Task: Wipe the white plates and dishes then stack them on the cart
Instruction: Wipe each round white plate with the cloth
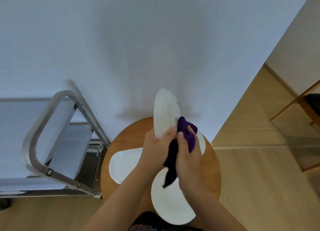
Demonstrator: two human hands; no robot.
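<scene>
Left hand (155, 144) grips upright white plate (164, 111); right hand (187, 154) clutches purple cloth (183, 132) w/ far plate (201, 142) on round tabletop (121, 137) mostly hidden.

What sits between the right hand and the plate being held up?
In the head view, a purple cloth lies between the right hand and the upright white plate, which the left hand grips at its lower edge.

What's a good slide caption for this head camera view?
Left hand holds a white plate upright while right hand wipes it with a purple cloth.
</scene>
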